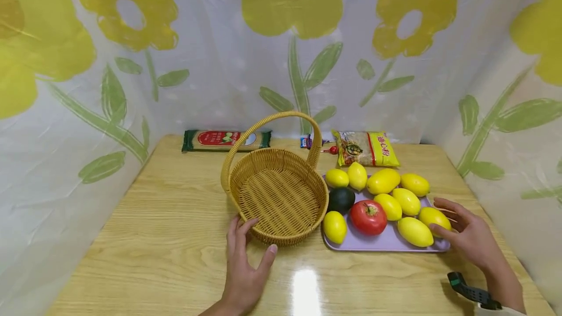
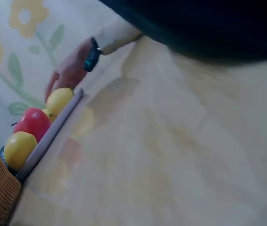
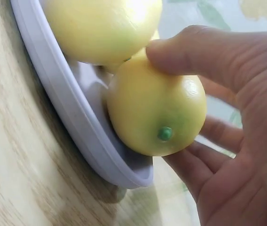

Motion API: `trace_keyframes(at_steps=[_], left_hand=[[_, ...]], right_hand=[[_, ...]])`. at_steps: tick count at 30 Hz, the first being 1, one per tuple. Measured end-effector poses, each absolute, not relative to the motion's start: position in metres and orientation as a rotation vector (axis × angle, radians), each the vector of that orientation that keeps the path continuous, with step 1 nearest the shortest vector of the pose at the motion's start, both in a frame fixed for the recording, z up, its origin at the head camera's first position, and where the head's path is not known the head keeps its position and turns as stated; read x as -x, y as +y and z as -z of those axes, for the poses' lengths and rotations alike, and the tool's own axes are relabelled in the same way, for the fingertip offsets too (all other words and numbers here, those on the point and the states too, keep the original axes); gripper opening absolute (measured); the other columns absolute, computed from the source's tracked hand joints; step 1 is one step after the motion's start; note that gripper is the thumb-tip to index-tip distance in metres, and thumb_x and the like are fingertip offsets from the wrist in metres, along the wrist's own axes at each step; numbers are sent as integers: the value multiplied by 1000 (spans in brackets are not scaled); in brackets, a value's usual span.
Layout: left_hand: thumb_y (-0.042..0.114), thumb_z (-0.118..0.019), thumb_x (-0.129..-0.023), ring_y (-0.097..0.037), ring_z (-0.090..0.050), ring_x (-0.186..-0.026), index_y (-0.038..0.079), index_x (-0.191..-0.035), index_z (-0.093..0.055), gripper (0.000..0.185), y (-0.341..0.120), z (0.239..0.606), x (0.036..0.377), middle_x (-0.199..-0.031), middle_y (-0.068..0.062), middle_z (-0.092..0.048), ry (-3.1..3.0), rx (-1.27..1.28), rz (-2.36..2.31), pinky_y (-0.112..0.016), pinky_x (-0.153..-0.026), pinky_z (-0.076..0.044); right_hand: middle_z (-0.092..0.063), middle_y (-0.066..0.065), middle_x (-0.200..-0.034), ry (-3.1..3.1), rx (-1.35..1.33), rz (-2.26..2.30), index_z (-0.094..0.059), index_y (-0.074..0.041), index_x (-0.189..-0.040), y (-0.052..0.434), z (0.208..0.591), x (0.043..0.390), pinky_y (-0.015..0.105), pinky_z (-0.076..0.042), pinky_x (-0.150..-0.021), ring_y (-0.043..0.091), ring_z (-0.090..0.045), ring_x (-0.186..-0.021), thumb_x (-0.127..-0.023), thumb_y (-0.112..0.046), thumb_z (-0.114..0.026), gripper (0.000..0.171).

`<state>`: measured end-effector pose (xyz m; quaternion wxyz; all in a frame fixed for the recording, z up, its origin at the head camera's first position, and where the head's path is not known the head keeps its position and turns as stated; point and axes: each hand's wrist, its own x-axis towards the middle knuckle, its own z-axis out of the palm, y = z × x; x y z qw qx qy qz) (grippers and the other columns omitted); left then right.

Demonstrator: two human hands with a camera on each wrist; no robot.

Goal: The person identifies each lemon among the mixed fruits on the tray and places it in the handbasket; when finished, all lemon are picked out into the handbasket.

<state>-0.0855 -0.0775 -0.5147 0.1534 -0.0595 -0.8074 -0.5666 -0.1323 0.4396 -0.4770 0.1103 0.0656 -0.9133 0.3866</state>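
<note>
My left hand [image 1: 248,267] touches the near left rim of a round wicker basket [image 1: 281,199] with a tall arched handle; nothing lies in the basket. A purple tray [image 1: 373,244] to its right bears several yellow lemons [image 1: 414,231], a dark green avocado [image 1: 341,200] and a red fruit [image 1: 369,217] with a brownish stem end. At the tray's right end, my right hand [image 1: 471,235] grips a lemon [image 3: 157,106]. In the right wrist view the thumb presses on its side and the other fingers reach behind and under it, close over the tray's rim.
Along the back wall lie a green and red noodle pack [image 1: 226,140], some small wrapped lollipops [image 1: 331,150] and a yellow pasta bag [image 1: 369,148]. Flower-printed curtains [image 1: 210,62] enclose the wooden table [image 1: 175,238] on the back and sides.
</note>
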Motion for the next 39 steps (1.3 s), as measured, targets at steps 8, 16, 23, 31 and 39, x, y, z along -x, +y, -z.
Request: trace_keyframes(at_steps=[8, 16, 23, 31, 39], left_hand=[[20, -78, -102, -44, -35, -157, 5, -139, -53, 48, -68, 509, 97, -176, -20, -20, -2167, 73, 1707, -47, -128, -41], [16, -80, -99, -49, -42, -151, 0, -135, -54, 47, -74, 508, 104, -170, -26, -27, -2110, 81, 1691, -68, -121, -43], [11, -78, -102, -52, -38, -155, -1, -141, -52, 49, -74, 510, 107, -171, -28, -26, -2061, 123, 1727, -63, -125, -39], [10, -78, -103, -51, -33, -160, 4, -150, -52, 54, -64, 510, 97, -178, -24, -19, -1985, 20, 1860, -24, -128, -34], [10, -82, -100, -48, -34, -160, 5, -151, -53, 59, -64, 510, 94, -179, -24, -17, -1962, -5, 1918, -31, -128, -35]], right_hand=[[-71, 15, -134, -2780, -103, -1028, -66, 0, -145, 438, 471, 130, 0, -51, -81, -25, -51, -105, -98, -23, -87, 57], [-70, -19, -137, -2481, -248, -1487, -56, 7, -150, 433, 452, 124, 6, -56, -91, -11, -66, -119, -102, 7, -71, 50], [-67, -9, -146, -2631, -702, -1490, -61, -3, -152, 366, 396, 142, 15, -59, -98, 2, -68, -124, -101, 9, -70, 52], [-68, 5, -147, -2700, -1088, -1537, -65, -15, -148, 258, 389, 189, 23, -56, -109, 15, -68, -126, -101, -8, -80, 50], [-71, -5, -145, -2781, -1326, -1310, -67, -20, -149, 185, 407, 201, 38, -62, -102, 15, -69, -121, -103, -25, -81, 48]])
